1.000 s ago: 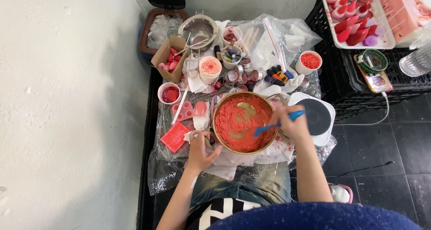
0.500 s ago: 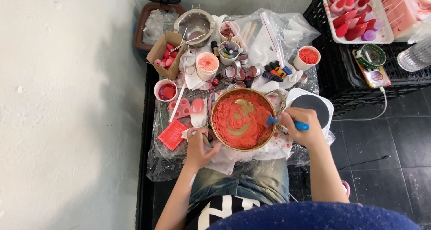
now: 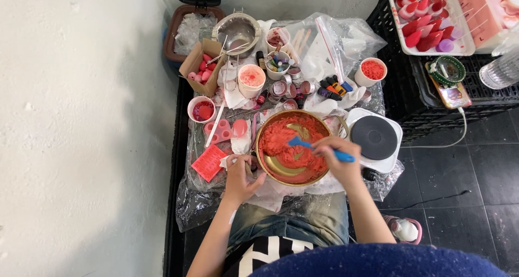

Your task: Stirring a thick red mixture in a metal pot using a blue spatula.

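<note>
A: Right hand [image 3: 336, 159] is clenched round a blue plastic spatula [image 3: 319, 147], its blade down in the red crumbly wax [image 3: 281, 139] inside the round gold metal pan [image 3: 294, 175]

B: And the left hand [image 3: 240, 174]?

A: Gripping the pan's near left rim, fingers curled on it. The pan sits at the near middle of the plastic-covered surface [image 3: 197, 201], just above the person's lap

B: What's around it?

A: Just right of the pan, a white hotplate with a round black top [image 3: 374, 137]. To its left, a flat red square mould [image 3: 208, 162] and a white paper cup of dark red liquid [image 3: 201, 109]. Farther off, a white cup of red crumbs [image 3: 371, 70]
</note>
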